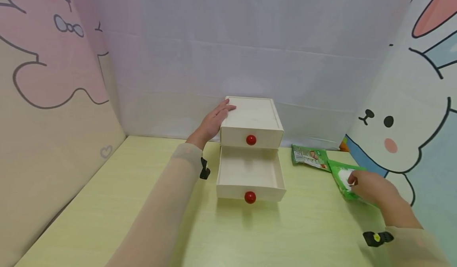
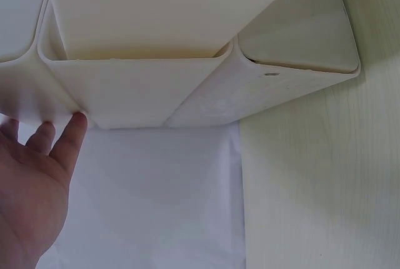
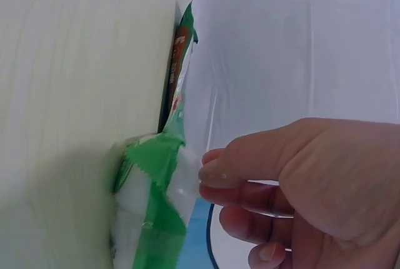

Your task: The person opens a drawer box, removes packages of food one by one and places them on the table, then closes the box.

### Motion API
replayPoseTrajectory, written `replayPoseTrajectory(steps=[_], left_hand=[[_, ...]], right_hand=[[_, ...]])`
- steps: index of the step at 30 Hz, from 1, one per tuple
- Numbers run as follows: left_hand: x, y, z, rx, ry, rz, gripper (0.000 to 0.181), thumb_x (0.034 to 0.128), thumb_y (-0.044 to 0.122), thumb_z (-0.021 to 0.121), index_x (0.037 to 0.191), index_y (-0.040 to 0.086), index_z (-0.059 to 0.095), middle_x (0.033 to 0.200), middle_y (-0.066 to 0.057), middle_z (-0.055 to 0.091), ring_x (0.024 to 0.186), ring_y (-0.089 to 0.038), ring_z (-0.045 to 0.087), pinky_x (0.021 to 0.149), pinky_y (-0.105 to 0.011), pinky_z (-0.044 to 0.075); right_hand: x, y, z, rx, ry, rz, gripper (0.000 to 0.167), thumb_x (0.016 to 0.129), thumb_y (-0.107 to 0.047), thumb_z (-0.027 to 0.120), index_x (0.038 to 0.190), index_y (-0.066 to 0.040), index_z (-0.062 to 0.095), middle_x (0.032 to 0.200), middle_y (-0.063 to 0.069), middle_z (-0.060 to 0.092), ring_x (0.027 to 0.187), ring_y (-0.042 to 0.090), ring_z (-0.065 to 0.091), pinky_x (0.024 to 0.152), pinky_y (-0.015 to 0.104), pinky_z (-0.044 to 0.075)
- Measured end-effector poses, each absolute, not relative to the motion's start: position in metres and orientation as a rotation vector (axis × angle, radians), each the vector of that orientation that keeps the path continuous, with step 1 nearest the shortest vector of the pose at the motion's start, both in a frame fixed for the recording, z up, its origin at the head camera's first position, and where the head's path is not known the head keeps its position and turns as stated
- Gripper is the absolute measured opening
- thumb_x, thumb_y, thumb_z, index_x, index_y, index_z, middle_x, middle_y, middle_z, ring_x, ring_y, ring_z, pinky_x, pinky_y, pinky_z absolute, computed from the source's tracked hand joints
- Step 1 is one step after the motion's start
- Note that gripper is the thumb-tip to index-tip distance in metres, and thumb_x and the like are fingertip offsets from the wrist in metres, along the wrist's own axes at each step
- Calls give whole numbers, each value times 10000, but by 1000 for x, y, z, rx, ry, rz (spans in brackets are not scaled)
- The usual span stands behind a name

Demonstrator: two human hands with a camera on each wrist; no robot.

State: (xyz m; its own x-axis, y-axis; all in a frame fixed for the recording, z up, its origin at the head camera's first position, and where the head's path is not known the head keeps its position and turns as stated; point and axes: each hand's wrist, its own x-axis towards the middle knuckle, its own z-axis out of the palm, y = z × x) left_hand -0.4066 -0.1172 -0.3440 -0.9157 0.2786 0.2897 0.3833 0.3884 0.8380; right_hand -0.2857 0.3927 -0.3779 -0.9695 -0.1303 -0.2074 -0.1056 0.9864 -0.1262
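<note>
A white drawer cabinet (image 1: 252, 114) with red round knobs stands at the back of the table. One drawer (image 1: 248, 169) is pulled out and holds nothing; the drawer above it is closed. My left hand (image 1: 213, 122) rests on the cabinet's upper left side, fingers extended. In the left wrist view its fingertips touch the white side wall (image 2: 125, 94). My right hand (image 1: 375, 187) is over a green and white packet (image 1: 340, 171) at the right. Its fingers are loosely bent, and in the right wrist view the fingertips appear just beside the packet, pinching nothing visible.
Another green packet (image 1: 310, 157) lies behind the first, against the white back cloth (image 1: 242, 56). Printed cartoon cloths stand left and right. The pale wood table (image 1: 303, 227) carries the cabinet, whose lowest tier (image 2: 300, 31) shows in the left wrist view.
</note>
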Motion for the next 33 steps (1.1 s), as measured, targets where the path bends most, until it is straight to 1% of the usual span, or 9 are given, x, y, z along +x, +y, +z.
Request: replayPoseTrajectory(steps=[3, 8, 13, 16, 18, 20, 23, 28, 33], left_hand=[[-406, -116, -344, -602, -2528, -1576, 555, 1180, 425, 293, 1628, 216, 548, 1850, 141, 170, 1738, -213, 110, 1391, -612, 122], [-407, -117, -345, -594, -2524, -1582, 549, 1179, 422, 299, 1620, 223, 558, 1851, 136, 172, 1738, -212, 112, 1389, -614, 128], [-407, -117, -345, -595, -2519, -1591, 551, 1177, 428, 303, 1619, 222, 561, 1851, 135, 174, 1738, -214, 113, 1389, -616, 125], [-407, -117, -345, -598, -2519, -1587, 552, 1178, 427, 301, 1620, 221, 559, 1850, 139, 173, 1738, -214, 113, 1390, -614, 124], [-408, -117, -345, -598, -2519, -1583, 553, 1179, 430, 299, 1620, 223, 559, 1848, 145, 174, 1738, -213, 113, 1390, -615, 124], [-408, -117, -345, -594, -2520, -1580, 550, 1179, 431, 300, 1619, 228, 561, 1847, 152, 175, 1738, -213, 114, 1389, -618, 126], [-408, -116, -345, -586, -2523, -1580, 549, 1178, 435, 302, 1616, 234, 564, 1844, 161, 178, 1738, -213, 113, 1387, -622, 128], [-408, -116, -345, -587, -2520, -1586, 546, 1178, 435, 307, 1613, 234, 567, 1842, 164, 182, 1737, -210, 112, 1387, -619, 130], [-409, -116, -346, -589, -2515, -1585, 547, 1178, 440, 309, 1613, 234, 567, 1840, 169, 183, 1737, -208, 113, 1389, -613, 130]], right_hand=[[-286, 386, -374, -208, 2943, -173, 253, 992, -144, 655, 1184, 12, 710, 1062, 174, 728, 919, 306, 679, 776, 531, 581], [-284, 367, -364, -300, 3023, -154, 275, 993, -166, 673, 1189, 21, 722, 1004, 127, 733, 876, 264, 669, 759, 503, 587], [-277, 345, -352, -331, 3078, -203, 265, 1016, -206, 672, 1208, -34, 738, 1054, 109, 752, 900, 264, 691, 733, 478, 584], [-271, 332, -347, -377, 3111, -274, 243, 1040, -240, 664, 1196, -75, 748, 1064, 85, 767, 890, 239, 704, 719, 457, 579], [-266, 321, -344, -417, 3137, -325, 228, 1054, -261, 668, 1187, -96, 752, 1058, 59, 777, 862, 195, 697, 714, 428, 568], [-261, 311, -340, -465, 3152, -397, 228, 1072, -266, 665, 1197, -94, 749, 1053, 52, 786, 804, 157, 678, 692, 397, 550], [-252, 293, -334, -533, 3175, -493, 249, 1092, -265, 655, 1235, -81, 743, 1052, 47, 789, 772, 115, 642, 676, 354, 525], [-235, 265, -324, -652, 3211, -636, 270, 1095, -250, 670, 1293, -80, 740, 1029, 19, 782, 782, 99, 638, 654, 313, 529], [-217, 241, -318, -755, 3220, -732, 246, 1075, -250, 712, 1293, -139, 745, 1005, -70, 753, 797, 56, 619, 619, 264, 506]])
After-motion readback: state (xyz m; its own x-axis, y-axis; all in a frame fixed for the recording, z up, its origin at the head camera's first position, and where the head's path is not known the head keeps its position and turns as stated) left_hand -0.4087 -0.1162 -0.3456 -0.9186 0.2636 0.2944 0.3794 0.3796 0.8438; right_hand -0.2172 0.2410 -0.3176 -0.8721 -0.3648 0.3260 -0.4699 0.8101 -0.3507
